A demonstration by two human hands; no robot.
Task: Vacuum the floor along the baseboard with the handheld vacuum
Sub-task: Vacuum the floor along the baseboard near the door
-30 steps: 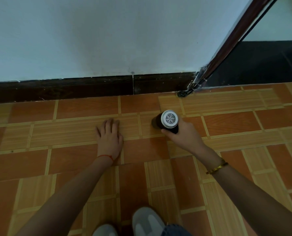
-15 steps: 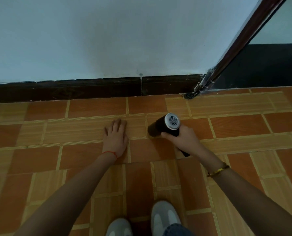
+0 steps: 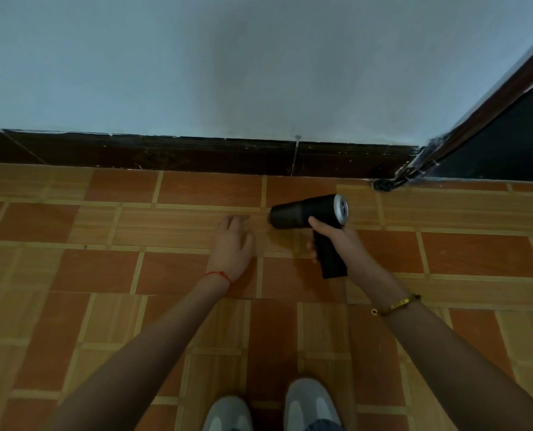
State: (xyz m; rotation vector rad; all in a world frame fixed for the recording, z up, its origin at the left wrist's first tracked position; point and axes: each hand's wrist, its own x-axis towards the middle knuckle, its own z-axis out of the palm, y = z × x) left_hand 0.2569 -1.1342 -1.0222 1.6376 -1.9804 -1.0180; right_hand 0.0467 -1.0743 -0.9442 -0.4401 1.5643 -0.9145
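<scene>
A black handheld vacuum [image 3: 302, 212] with a silver rear cap lies sideways just above the tiled floor [image 3: 103, 269], its nozzle pointing left. My right hand [image 3: 340, 241] is shut on its black handle. My left hand [image 3: 232, 244] rests flat on the floor just left of the nozzle, fingers pointing at the wall. The dark brown baseboard [image 3: 196, 154] runs along the foot of the pale wall, about one tile row beyond the vacuum.
A dark wooden door frame [image 3: 483, 110] slants up at the right, with a dark doorway behind it and a small black fitting [image 3: 382, 184] at its foot. My grey shoes [image 3: 308, 402] stand at the bottom edge.
My right hand has turned the vacuum from facing the wall to lying sideways with its nozzle pointing left. The left hand stays flat on the floor.
</scene>
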